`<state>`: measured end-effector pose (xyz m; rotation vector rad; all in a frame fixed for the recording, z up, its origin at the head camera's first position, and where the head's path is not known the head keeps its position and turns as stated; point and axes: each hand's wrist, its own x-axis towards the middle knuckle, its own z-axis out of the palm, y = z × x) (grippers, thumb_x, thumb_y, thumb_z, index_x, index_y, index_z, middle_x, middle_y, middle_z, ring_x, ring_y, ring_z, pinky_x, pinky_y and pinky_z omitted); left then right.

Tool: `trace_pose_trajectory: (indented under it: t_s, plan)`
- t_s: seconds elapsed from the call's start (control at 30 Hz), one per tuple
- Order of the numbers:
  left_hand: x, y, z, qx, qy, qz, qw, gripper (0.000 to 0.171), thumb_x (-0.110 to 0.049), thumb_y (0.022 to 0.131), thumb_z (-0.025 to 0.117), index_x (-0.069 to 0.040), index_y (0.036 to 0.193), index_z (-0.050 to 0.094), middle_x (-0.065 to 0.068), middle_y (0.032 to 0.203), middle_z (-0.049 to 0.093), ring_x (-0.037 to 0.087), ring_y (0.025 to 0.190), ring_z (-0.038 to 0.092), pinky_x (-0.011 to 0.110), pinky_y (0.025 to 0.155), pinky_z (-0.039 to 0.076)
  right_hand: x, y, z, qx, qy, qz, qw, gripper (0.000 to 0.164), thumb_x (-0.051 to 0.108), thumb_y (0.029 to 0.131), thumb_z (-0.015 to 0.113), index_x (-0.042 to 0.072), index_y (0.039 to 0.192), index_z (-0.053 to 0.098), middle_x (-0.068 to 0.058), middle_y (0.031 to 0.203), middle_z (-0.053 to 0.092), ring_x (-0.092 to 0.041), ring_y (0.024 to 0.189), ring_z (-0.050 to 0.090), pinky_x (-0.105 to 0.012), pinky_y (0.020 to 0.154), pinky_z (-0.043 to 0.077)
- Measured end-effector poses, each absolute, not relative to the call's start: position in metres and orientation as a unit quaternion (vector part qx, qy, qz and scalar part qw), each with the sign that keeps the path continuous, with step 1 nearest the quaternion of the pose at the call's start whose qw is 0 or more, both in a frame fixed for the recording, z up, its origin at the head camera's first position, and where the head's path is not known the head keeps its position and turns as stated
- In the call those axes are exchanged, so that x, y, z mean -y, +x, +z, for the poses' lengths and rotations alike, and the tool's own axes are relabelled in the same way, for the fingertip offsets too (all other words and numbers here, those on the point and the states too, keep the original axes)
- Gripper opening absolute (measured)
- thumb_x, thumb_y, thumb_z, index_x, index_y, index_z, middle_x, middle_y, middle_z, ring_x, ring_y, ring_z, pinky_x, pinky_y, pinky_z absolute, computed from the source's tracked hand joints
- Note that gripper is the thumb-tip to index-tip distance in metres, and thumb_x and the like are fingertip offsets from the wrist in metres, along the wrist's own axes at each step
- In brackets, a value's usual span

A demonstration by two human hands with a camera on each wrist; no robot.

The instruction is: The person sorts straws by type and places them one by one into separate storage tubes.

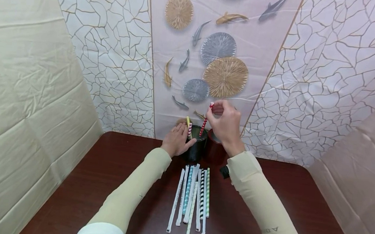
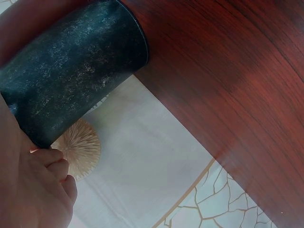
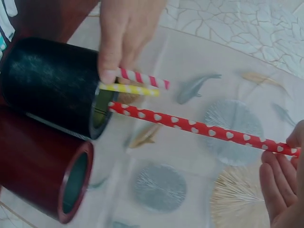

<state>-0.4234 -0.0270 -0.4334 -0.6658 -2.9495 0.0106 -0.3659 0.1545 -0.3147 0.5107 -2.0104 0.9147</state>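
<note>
A black cup (image 1: 195, 152) stands upright at the table's back edge. My left hand (image 1: 176, 140) grips its rim from the left, with the thumb toward the front and fingers curled at the edge in the left wrist view. A yellow-and-white paper straw (image 3: 137, 89) and a pink-and-white striped straw (image 3: 147, 79) stick out of the cup beside that hand. Above and to the right, my right hand (image 1: 227, 125) pinches the upper end of a red straw (image 3: 190, 125) with white hearts. The straw's lower end is at the cup's mouth; how deep it reaches I cannot tell.
A dark red cup (image 1: 214, 149) stands just right of the black one. Several straws (image 1: 190, 199), some in white wrappers, lie in a loose row in front of the cups. A small black object (image 1: 224, 172) sits by the right sleeve. Patterned cloth (image 1: 198, 73) hangs behind the table.
</note>
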Motion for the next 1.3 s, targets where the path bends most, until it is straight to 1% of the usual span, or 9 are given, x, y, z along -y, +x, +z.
trace_pose_trajectory:
  t_s: [0.3,0.47,0.57,0.63,0.77,0.93,1.03,1.17,1.3]
  plan:
    - [0.024,-0.423,-0.435,0.973,-0.221,0.01,0.062,0.084,-0.064,0.112,0.02,-0.001,0.167,0.024,0.018,0.175,0.025,0.031,0.164,0.023,0.041,0.135,0.022,-0.148,-0.376,-0.348,0.795,0.201,0.372,0.435,0.017,0.007,0.094,0.075,-0.003,0.106,0.071,-0.019,0.098,0.078,-0.031,0.087,0.08,-0.045,0.08,0.066]
    - [0.022,-0.421,-0.435,0.974,-0.219,0.015,0.053,0.085,-0.064,0.111,0.017,-0.002,0.168,0.022,0.018,0.176,0.022,0.03,0.165,0.021,0.041,0.135,0.02,-0.147,-0.383,-0.362,0.813,0.191,0.365,0.411,0.022,0.008,0.094,0.078,-0.003,0.112,0.07,-0.019,0.105,0.077,-0.032,0.096,0.079,-0.046,0.087,0.065]
    - [0.022,-0.421,-0.435,0.974,-0.219,0.01,0.052,0.085,-0.065,0.111,0.017,-0.002,0.168,0.021,0.018,0.176,0.021,0.03,0.165,0.02,0.041,0.135,0.02,-0.147,-0.383,-0.366,0.822,0.19,0.364,0.395,0.027,0.015,0.096,0.08,-0.002,0.115,0.07,-0.019,0.109,0.076,-0.033,0.102,0.078,-0.046,0.091,0.064]
    - [0.021,-0.421,-0.434,0.974,-0.219,0.007,0.052,0.085,-0.065,0.111,0.016,-0.002,0.168,0.021,0.018,0.176,0.021,0.03,0.165,0.02,0.041,0.135,0.02,-0.148,-0.381,-0.366,0.823,0.192,0.365,0.389,0.029,0.018,0.096,0.08,-0.002,0.115,0.071,-0.019,0.11,0.077,-0.033,0.103,0.078,-0.046,0.092,0.064]
    - [0.021,-0.422,-0.433,0.975,-0.216,0.012,0.053,0.086,-0.065,0.111,0.016,-0.002,0.168,0.02,0.018,0.176,0.021,0.03,0.165,0.019,0.041,0.135,0.02,-0.152,-0.377,-0.362,0.827,0.199,0.359,0.384,0.028,0.019,0.097,0.079,-0.001,0.115,0.072,-0.018,0.109,0.077,-0.033,0.101,0.078,-0.047,0.091,0.064]
    - [0.022,-0.422,-0.432,0.976,-0.212,0.013,0.053,0.086,-0.065,0.111,0.017,-0.002,0.168,0.019,0.018,0.176,0.021,0.029,0.166,0.019,0.041,0.135,0.019,-0.16,-0.371,-0.356,0.835,0.207,0.345,0.374,0.025,0.015,0.096,0.079,-0.003,0.112,0.073,-0.019,0.103,0.078,-0.033,0.094,0.079,-0.046,0.085,0.065]
    - [0.024,-0.423,-0.432,0.976,-0.213,0.01,0.051,0.086,-0.065,0.111,0.018,-0.001,0.168,0.019,0.018,0.176,0.02,0.029,0.166,0.019,0.041,0.135,0.019,-0.167,-0.367,-0.352,0.844,0.209,0.343,0.356,0.023,0.013,0.096,0.079,-0.004,0.11,0.072,-0.02,0.101,0.078,-0.033,0.091,0.079,-0.045,0.083,0.066]
    - [0.025,-0.423,-0.432,0.975,-0.215,0.008,0.049,0.086,-0.064,0.111,0.018,0.0,0.168,0.018,0.019,0.176,0.02,0.03,0.166,0.018,0.041,0.136,0.019,-0.179,-0.361,-0.35,0.861,0.204,0.334,0.325,0.025,0.015,0.096,0.079,-0.005,0.11,0.072,-0.021,0.1,0.078,-0.034,0.089,0.079,-0.045,0.081,0.066]
    - [0.026,-0.422,-0.431,0.975,-0.217,0.008,0.046,0.086,-0.064,0.111,0.017,0.001,0.168,0.017,0.02,0.176,0.02,0.03,0.166,0.018,0.041,0.136,0.018,-0.19,-0.356,-0.351,0.876,0.199,0.313,0.31,0.024,0.016,0.096,0.079,-0.004,0.107,0.071,-0.021,0.098,0.078,-0.033,0.086,0.079,-0.046,0.079,0.066]
